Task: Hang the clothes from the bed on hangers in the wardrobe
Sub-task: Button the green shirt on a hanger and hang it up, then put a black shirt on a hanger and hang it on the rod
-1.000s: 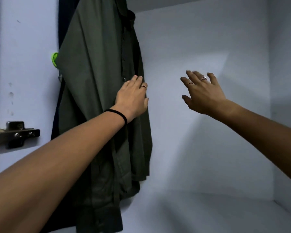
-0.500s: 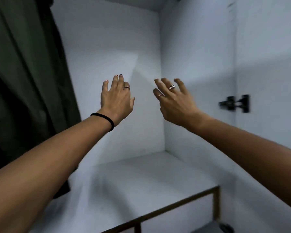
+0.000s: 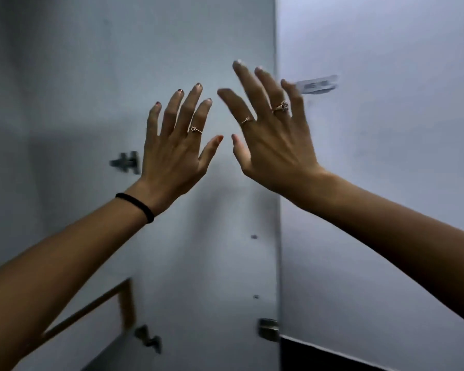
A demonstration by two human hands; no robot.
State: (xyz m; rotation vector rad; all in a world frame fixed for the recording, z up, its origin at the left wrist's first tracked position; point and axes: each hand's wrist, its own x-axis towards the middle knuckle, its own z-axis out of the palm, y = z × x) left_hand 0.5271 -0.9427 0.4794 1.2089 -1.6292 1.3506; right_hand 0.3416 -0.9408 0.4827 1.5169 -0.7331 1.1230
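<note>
My left hand and my right hand are raised side by side with fingers spread, holding nothing. Both are in front of the wardrobe's white right side wall and the open door panel. The left wrist wears a black band. No clothes, hangers or bed are in view.
A dark hinge sits on the wall left of my left hand, another hinge lower down. A wooden shelf edge runs at lower left. A metal catch is by the door's edge and a small label on the door.
The view has swung right, away from the dark green shirt, which has left the frame. My left hand came off the shirt; both hands now spread before the side wall and door.
</note>
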